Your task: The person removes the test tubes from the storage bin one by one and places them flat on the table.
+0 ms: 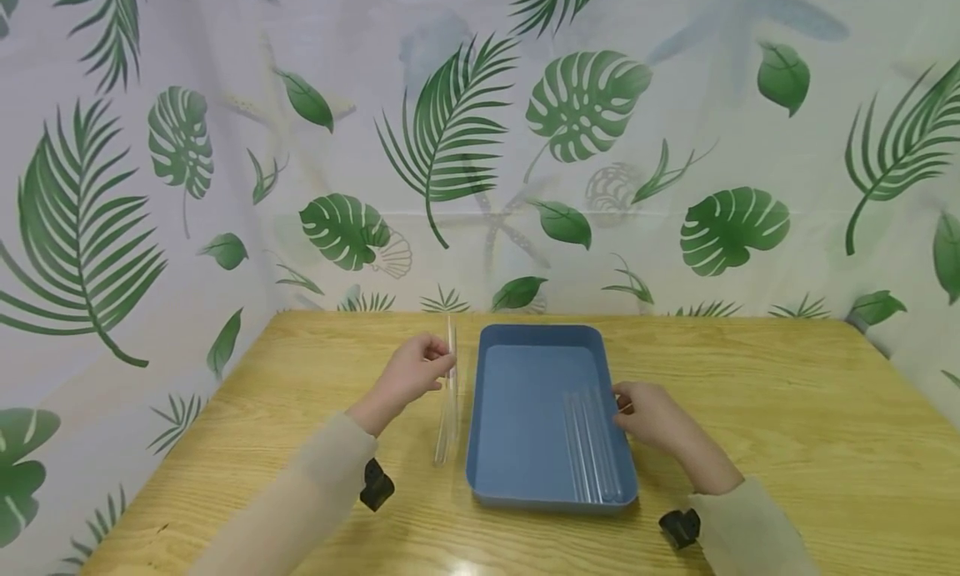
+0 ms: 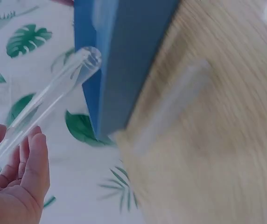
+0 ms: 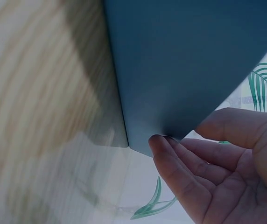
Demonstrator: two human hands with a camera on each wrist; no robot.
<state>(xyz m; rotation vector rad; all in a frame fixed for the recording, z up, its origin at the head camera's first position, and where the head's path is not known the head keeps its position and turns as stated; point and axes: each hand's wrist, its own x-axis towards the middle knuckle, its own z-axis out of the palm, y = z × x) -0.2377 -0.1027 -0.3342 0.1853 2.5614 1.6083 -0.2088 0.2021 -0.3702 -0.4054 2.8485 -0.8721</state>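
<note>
My left hand (image 1: 411, 374) pinches a clear glass tube (image 1: 452, 343) between thumb and fingers, just left of the blue tray (image 1: 525, 503). In the left wrist view the held tube (image 2: 54, 100) slants up past the tray's wall, its rounded end toward the tray. Another clear tube (image 1: 441, 443) lies on the table under the left hand; it looks blurred in the left wrist view. Several clear tubes (image 1: 588, 451) lie side by side along the tray's right side. My right hand (image 1: 652, 413) holds the tray's right edge, fingertips against its outer wall (image 3: 171, 84).
The wooden table (image 1: 765, 393) runs out to both sides of the tray. Behind it hangs a white cloth (image 1: 645, 251) printed with green leaves. A black wrist device (image 1: 377, 484) sits at the left cuff, and another (image 1: 680, 528) at the right.
</note>
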